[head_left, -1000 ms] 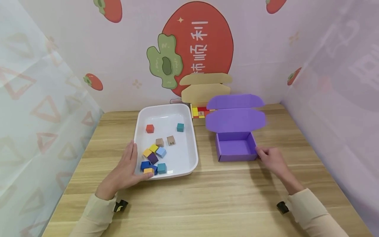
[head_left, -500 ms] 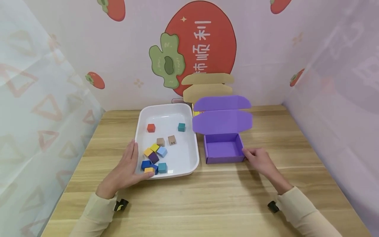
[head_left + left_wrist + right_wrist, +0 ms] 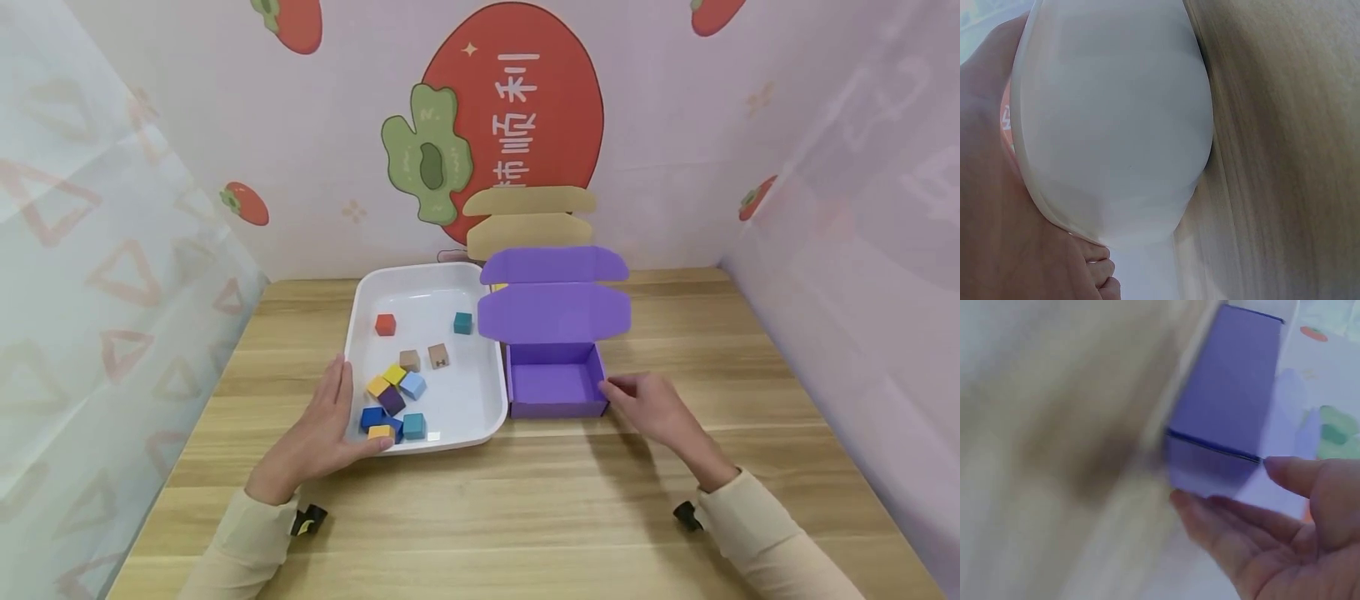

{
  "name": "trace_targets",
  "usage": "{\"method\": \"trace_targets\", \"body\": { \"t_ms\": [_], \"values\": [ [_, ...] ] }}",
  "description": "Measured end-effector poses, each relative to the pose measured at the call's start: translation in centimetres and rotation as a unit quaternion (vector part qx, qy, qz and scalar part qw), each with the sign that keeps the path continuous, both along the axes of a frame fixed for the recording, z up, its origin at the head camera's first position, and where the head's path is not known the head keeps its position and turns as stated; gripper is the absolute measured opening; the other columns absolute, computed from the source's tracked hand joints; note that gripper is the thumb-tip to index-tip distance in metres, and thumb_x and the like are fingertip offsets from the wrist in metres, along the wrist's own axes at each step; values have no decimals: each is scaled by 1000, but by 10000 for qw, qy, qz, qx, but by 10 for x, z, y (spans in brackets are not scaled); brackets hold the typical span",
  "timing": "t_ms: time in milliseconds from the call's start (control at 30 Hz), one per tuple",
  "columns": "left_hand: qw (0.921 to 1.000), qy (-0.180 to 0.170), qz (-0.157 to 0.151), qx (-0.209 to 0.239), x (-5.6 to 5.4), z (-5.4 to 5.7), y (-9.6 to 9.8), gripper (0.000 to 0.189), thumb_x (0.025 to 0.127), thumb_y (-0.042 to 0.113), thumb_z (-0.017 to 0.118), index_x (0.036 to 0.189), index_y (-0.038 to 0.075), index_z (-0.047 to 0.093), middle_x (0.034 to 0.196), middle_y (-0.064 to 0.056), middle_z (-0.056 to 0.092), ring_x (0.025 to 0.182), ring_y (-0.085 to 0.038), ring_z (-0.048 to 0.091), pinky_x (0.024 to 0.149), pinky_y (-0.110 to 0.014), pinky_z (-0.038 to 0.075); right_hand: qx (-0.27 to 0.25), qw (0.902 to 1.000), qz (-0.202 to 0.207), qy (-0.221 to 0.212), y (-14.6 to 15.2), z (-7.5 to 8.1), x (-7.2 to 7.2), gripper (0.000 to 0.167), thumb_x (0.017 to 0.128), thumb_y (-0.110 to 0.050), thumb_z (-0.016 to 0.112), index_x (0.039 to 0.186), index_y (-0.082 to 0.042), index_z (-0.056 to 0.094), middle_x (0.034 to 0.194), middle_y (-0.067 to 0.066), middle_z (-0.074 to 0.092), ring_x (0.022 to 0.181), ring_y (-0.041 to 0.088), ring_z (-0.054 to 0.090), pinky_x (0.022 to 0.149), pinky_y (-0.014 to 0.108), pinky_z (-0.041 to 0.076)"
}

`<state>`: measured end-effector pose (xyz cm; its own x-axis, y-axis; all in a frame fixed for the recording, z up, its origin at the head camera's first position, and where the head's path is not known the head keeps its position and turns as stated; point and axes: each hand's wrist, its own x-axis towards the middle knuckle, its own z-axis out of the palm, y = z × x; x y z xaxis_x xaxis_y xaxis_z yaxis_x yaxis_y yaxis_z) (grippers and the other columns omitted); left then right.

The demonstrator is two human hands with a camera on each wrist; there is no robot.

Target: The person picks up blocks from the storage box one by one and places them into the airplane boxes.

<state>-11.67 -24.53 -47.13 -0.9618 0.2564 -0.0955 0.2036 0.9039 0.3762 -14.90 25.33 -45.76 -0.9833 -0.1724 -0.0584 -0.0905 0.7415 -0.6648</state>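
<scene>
My left hand (image 3: 318, 433) holds the near left corner of a white tray (image 3: 491, 392). Its thumb lies over the near rim, and its fingers lie along the left outer side. Inside the tray are several small cubes, among them a red cube (image 3: 386, 325), a yellow cube (image 3: 395, 374) and a light blue cube (image 3: 412, 385). A purple cardboard box (image 3: 557, 410) with a raised lid stands against or close to the tray's right side, with nothing inside. At its near right corner my right hand (image 3: 652, 408) grips it, thumb (image 3: 1291, 472) at the rim and fingers below.
Behind the purple box stands a tan cardboard box (image 3: 528, 233) with its lid up; the purple lid hides most of it. A wooden table (image 3: 480, 517) carries everything. Printed cloth (image 3: 660, 125) hangs around its back and sides.
My right hand has slid the purple box leftward to the tray, and its lid now covers most of the tan box's contents. The left hand has stayed on the tray.
</scene>
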Motion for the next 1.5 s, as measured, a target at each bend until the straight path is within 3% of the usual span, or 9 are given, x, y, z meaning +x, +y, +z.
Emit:
{"method": "trace_targets", "body": {
  "t_ms": [100,200,300,433,600,800,900,1067,1500],
  "values": [
    [10000,7,-11,-20,1,0,0,139,83,81,66,167,-1,-7,177,-21,-15,164,-46,0,125,-70,24,312,9969,128,711,-8,15,0,34,105,-25,66,123,2,75,116,23,78,107,41,76,89,57,61],
    [10000,-18,5,-37,1,0,0,139,83,81,66,167,-2,-7,177,-21,-15,164,-46,0,125,-70,24,588,9883,311,1371,-24,31,-1,29,99,-20,74,117,3,76,107,23,79,87,37,76,80,55,61],
    [10000,-44,22,-57,0,0,1,138,83,82,65,167,-2,-7,177,-20,-15,164,-47,0,125,-71,24,692,9784,704,1819,-48,42,-3,34,93,-16,80,119,4,76,100,20,80,66,23,66,70,47,61],
    [10000,-9,37,-84,-1,0,1,139,82,82,65,167,-1,-6,177,-20,-15,164,-46,1,124,-70,26,460,9628,1554,2161,-86,43,-7,39,86,-14,87,119,4,76,102,19,81,73,22,73,75,43,66],
    [10000,-28,17,-56,-1,-1,0,140,82,82,66,167,-1,-7,177,-21,-15,164,-46,0,124,-70,25,231,9502,2558,1765,-137,38,-12,35,88,-14,86,118,2,78,110,16,81,88,25,78,81,37,66],
    [10000,-54,49,-53,0,-1,0,139,82,81,67,167,-1,-7,177,-20,-15,164,-47,1,125,-70,24,399,9425,3218,810,-192,29,-23,37,93,-20,83,125,-3,77,122,14,79,114,25,77,97,35,63],
    [10000,-67,56,-44,-1,0,0,139,82,81,66,168,0,-8,177,-20,-16,164,-47,0,124,-71,25,518,9384,3379,504,-211,22,-27,39,92,-22,84,126,-4,77,123,12,79,113,24,77,95,30,63],
    [10000,-16,15,-12,-2,0,-1,139,83,80,67,167,-1,-8,177,-20,-16,164,-46,0,124,-71,25,760,9317,3492,646,-234,11,-30,33,90,-23,87,118,-7,80,113,6,82,99,14,77,86,22,62],
    [10000,25,-10,66,-2,-2,-1,138,83,79,68,168,0,-8,177,-20,-15,165,-45,0,125,-70,25,987,9375,3322,324,-249,6,-27,25,90,-21,86,112,-9,83,100,0,82,77,5,64,76,17,58]
  ]
}}
